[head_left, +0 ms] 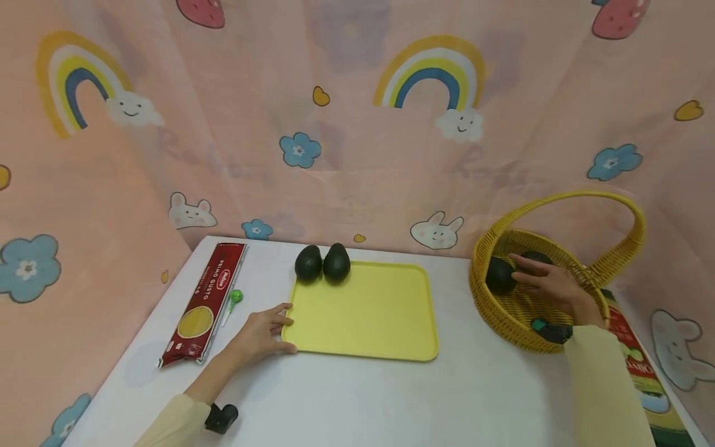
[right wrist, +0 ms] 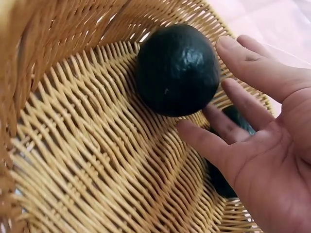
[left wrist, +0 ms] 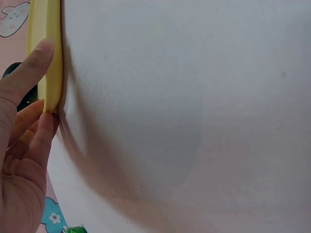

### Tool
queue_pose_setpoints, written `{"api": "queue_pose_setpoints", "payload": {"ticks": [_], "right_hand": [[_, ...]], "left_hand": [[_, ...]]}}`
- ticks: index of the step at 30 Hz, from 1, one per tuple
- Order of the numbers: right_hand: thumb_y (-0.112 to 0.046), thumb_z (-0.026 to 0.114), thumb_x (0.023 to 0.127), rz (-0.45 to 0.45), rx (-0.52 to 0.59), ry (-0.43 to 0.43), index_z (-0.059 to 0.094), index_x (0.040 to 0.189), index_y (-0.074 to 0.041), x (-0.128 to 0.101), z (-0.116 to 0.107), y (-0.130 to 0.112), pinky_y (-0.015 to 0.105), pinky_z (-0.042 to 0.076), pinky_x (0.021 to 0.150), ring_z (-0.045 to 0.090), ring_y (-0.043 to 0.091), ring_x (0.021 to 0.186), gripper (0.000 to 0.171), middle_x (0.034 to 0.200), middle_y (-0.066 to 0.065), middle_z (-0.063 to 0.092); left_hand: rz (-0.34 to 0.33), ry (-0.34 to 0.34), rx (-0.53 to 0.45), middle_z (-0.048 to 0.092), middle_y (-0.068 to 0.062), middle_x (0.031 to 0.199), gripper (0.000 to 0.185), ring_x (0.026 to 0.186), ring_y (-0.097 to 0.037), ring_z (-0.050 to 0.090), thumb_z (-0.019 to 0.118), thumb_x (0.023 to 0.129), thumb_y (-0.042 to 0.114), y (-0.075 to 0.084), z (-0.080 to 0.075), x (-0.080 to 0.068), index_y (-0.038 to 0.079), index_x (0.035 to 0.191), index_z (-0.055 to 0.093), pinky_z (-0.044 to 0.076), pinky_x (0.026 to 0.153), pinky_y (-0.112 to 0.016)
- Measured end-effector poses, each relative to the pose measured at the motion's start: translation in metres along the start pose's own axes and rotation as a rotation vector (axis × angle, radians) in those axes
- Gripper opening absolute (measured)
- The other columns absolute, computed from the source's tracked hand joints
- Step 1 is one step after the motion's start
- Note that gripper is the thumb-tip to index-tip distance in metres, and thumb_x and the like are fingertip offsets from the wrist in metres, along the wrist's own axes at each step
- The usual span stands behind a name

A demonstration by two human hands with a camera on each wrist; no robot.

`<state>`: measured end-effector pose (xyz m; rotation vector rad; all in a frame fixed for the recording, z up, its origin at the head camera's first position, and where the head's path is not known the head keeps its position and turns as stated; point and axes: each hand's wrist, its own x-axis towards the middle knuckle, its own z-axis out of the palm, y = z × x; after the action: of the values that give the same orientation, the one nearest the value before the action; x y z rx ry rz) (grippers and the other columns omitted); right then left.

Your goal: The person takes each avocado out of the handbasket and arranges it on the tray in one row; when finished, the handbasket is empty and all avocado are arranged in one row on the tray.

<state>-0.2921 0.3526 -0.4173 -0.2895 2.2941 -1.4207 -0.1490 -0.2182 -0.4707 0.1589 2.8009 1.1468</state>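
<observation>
My left hand [head_left: 258,335] grips the yellow tray [head_left: 363,316] at its near left corner. In the left wrist view the thumb [left wrist: 30,68] lies along the tray's rim while the other fingers meet its edge. Two dark avocados, one [head_left: 308,264] beside the other [head_left: 337,264], sit at the tray's far left corner. Over at the right, my right hand [head_left: 550,287] reaches inside a yellow wicker basket [head_left: 503,323]. Its spread fingers are right at a dark avocado [right wrist: 177,70]. Behind the fingers lies another avocado [right wrist: 238,119], partly hidden.
A red spaghetti packet [head_left: 203,304] lies left of the tray, with a green lollipop [head_left: 235,297] next to it. The basket's tall handle [head_left: 564,195] arches above it. Right of the basket lies a red and green package [head_left: 637,360], partly covered by the right sleeve.
</observation>
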Motion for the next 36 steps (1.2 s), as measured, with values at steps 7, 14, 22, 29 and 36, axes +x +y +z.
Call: {"api": "queue_pose_setpoints", "payload": {"ticks": [7, 14, 22, 29, 36], "right_hand": [[-0.027, 0.045, 0.103, 0.001, 0.000, -0.053, 0.017, 0.152, -0.003, 0.012, 0.000, 0.003, 0.049, 0.044, 0.102, 0.007, 0.052, 0.138, 0.061, 0.155, 0.028, -0.007], [-0.020, 0.047, 0.102, -0.009, 0.043, -0.085, 0.014, 0.150, 0.003, 0.017, 0.009, -0.003, 0.048, 0.049, 0.097, 0.016, 0.054, 0.136, 0.063, 0.154, 0.031, -0.003], [-0.013, 0.048, 0.102, 0.006, 0.170, -0.108, 0.006, 0.152, -0.002, 0.019, 0.014, 0.006, 0.047, 0.050, 0.096, 0.023, 0.055, 0.132, 0.066, 0.153, 0.030, -0.015], [-0.014, 0.050, 0.101, 0.001, 0.204, -0.074, 0.008, 0.152, -0.004, 0.014, 0.016, 0.009, 0.046, 0.049, 0.097, 0.057, 0.021, 0.114, 0.067, 0.154, 0.029, -0.014], [-0.015, 0.050, 0.101, 0.005, 0.252, -0.056, 0.008, 0.153, -0.007, 0.007, 0.015, 0.008, 0.044, 0.051, 0.095, 0.062, 0.010, 0.102, 0.068, 0.153, 0.028, -0.017]], "left_hand": [[-0.017, 0.002, 0.015, 0.049, -0.010, 0.142, 0.058, 0.116, -0.027, 0.059, 0.089, 0.064, 0.021, 0.001, -0.001, -0.001, 0.000, 0.114, 0.068, 0.052, 0.094, -0.032], [-0.020, 0.008, 0.031, 0.050, -0.010, 0.142, 0.058, 0.116, -0.028, 0.060, 0.089, 0.064, 0.021, 0.002, -0.002, -0.001, 0.000, 0.114, 0.068, 0.052, 0.093, -0.033], [-0.027, 0.009, 0.020, 0.049, -0.010, 0.142, 0.058, 0.115, -0.028, 0.060, 0.089, 0.064, 0.019, 0.002, 0.001, -0.001, 0.000, 0.114, 0.068, 0.053, 0.092, -0.031], [-0.036, -0.001, 0.034, 0.050, -0.009, 0.142, 0.059, 0.115, -0.028, 0.060, 0.089, 0.064, 0.022, 0.004, 0.000, -0.001, 0.002, 0.115, 0.068, 0.052, 0.093, -0.033], [-0.042, 0.001, 0.055, 0.050, -0.009, 0.142, 0.059, 0.115, -0.027, 0.060, 0.089, 0.064, 0.022, 0.005, 0.000, -0.001, 0.003, 0.116, 0.068, 0.052, 0.093, -0.034]]}}
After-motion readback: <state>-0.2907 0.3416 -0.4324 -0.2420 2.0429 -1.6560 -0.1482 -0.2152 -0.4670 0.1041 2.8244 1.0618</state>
